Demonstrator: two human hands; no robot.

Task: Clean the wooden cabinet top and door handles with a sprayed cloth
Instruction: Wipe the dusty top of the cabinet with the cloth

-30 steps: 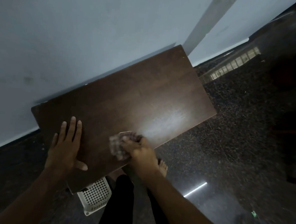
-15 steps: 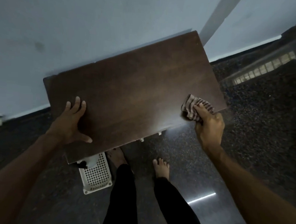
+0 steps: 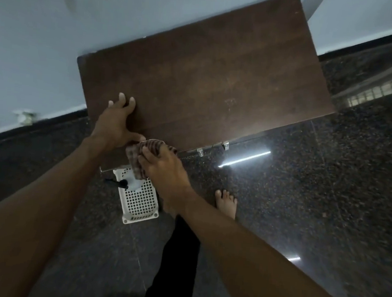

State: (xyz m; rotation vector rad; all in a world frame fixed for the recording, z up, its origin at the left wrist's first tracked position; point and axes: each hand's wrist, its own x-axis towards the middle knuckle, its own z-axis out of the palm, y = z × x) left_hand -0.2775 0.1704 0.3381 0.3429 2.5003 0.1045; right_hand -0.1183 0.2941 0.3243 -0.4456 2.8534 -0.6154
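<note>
The left hand lay spread and flat on the front-left of the cabinet top, holding nothing. Touching its thumb, the right hand had a tight grip on the bunched cloth at the front edge, so this looked like the tail end of wiping the top. Half a second earlier the cloth was way over at the right front corner, and the next move probably called for dropping below the edge to the door handles.
</note>
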